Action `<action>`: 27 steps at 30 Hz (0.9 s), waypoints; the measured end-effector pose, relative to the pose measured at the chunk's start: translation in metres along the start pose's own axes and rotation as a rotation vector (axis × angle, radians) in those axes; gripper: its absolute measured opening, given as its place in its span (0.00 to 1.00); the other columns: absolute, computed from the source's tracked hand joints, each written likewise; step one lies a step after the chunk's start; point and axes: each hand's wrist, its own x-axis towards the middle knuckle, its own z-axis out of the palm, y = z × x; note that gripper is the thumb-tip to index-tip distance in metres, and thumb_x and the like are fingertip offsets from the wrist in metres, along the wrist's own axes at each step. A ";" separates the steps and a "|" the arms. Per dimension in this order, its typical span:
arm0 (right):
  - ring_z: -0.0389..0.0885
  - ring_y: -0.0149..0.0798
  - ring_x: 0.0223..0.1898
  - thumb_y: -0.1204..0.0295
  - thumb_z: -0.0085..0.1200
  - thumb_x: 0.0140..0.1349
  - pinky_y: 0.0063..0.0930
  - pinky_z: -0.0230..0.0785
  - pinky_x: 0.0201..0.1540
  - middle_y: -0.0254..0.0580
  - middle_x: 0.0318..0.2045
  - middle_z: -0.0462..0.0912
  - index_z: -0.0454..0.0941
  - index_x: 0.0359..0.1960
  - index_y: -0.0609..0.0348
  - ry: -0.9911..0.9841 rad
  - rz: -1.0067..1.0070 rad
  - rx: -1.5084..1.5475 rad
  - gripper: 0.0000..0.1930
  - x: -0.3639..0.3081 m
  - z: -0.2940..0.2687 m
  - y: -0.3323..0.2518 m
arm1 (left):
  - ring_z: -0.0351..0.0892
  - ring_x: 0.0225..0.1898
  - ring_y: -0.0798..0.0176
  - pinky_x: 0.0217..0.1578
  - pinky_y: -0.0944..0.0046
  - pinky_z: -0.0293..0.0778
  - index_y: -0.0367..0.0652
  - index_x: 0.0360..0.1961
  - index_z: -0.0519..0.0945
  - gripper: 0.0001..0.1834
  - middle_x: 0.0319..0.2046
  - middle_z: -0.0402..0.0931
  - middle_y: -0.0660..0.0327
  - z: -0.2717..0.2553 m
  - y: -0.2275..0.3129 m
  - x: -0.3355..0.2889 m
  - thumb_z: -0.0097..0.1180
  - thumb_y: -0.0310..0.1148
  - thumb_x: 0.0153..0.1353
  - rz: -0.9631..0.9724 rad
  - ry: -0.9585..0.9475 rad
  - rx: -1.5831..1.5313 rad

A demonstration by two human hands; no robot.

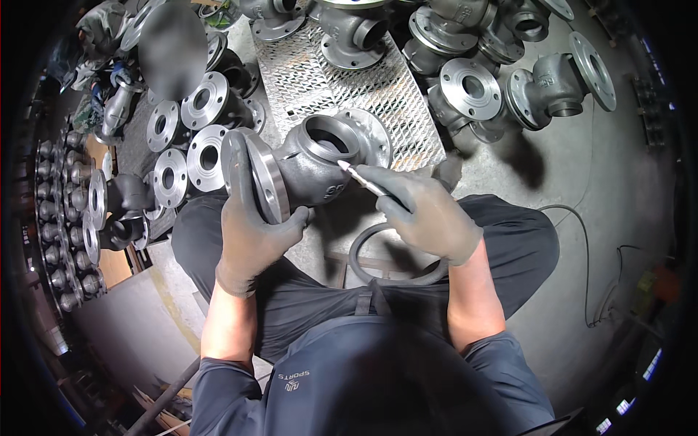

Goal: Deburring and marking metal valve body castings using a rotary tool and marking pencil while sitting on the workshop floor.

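Valve body in left hand, tool tip at its port

Flanged valve body (313,178) sits in front of the person, between the hands; long axis runs L–R, its R end tipped away, round port (333,138) facing up. L hand (254,236) is on the near flange (270,178) – fingers along its outer face, thumb wrapped to the other side, a wide hold. R hand (429,214) is closed pen-style round a slim silver tool (371,185), pointing up-left at the port's lower-right rim; touching or just short, can't tell. So port lies up-left of R fingers, and R hand is nearer to it.

Containers: can't make any out for sure; port interior is mostly dark. Beyond: perforated metal plate (403,94) behind, more valve bodies w/ flanges (200,102) both sides.
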 end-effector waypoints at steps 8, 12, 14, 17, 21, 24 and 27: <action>0.92 0.49 0.43 0.74 0.58 0.71 0.41 0.80 0.51 0.59 0.46 0.92 0.79 0.73 0.66 0.237 0.504 0.219 0.28 -0.032 0.010 0.025 | 0.75 0.74 0.57 0.73 0.57 0.72 0.32 0.88 0.52 0.69 0.78 0.70 0.41 0.005 -0.007 0.023 0.82 0.37 0.52 0.162 0.105 0.161; 0.93 0.56 0.49 0.71 0.59 0.71 0.44 0.81 0.57 0.63 0.49 0.91 0.79 0.73 0.64 0.291 0.577 0.251 0.28 -0.035 0.026 0.054 | 0.76 0.72 0.57 0.72 0.55 0.73 0.30 0.88 0.52 0.65 0.76 0.71 0.43 0.011 0.003 0.046 0.81 0.37 0.56 0.051 0.093 -0.060; 0.92 0.59 0.54 0.71 0.58 0.72 0.45 0.80 0.61 0.65 0.53 0.90 0.79 0.73 0.63 0.312 0.532 0.215 0.28 -0.030 0.031 0.065 | 0.78 0.71 0.56 0.72 0.55 0.75 0.35 0.89 0.50 0.67 0.75 0.73 0.44 0.006 0.000 0.049 0.81 0.31 0.55 0.276 0.036 0.234; 0.86 0.64 0.66 0.70 0.57 0.73 0.48 0.76 0.70 0.69 0.62 0.87 0.78 0.74 0.62 0.305 0.486 0.178 0.28 -0.015 0.037 0.066 | 0.85 0.64 0.54 0.65 0.55 0.82 0.40 0.90 0.47 0.71 0.74 0.75 0.43 0.000 -0.017 0.033 0.81 0.26 0.50 0.107 -0.074 0.270; 0.90 0.42 0.44 0.72 0.59 0.72 0.39 0.81 0.54 0.58 0.44 0.92 0.78 0.75 0.62 0.332 0.443 0.159 0.29 -0.007 0.044 0.079 | 0.79 0.71 0.27 0.69 0.43 0.77 0.26 0.86 0.49 0.70 0.73 0.71 0.28 0.006 -0.008 0.027 0.83 0.34 0.50 0.130 -0.103 0.266; 0.88 0.54 0.66 0.72 0.60 0.72 0.39 0.75 0.70 0.66 0.63 0.87 0.79 0.73 0.65 0.327 0.410 0.182 0.28 -0.003 0.045 0.078 | 0.79 0.70 0.27 0.69 0.42 0.77 0.26 0.87 0.44 0.72 0.73 0.70 0.26 0.007 -0.010 0.022 0.83 0.32 0.51 0.141 -0.095 0.342; 0.87 0.55 0.67 0.72 0.59 0.72 0.40 0.76 0.70 0.66 0.63 0.88 0.78 0.73 0.65 0.310 0.426 0.174 0.28 -0.001 0.045 0.077 | 0.79 0.70 0.27 0.69 0.41 0.77 0.25 0.87 0.43 0.71 0.73 0.70 0.25 0.005 -0.009 0.017 0.82 0.31 0.53 0.142 -0.108 0.344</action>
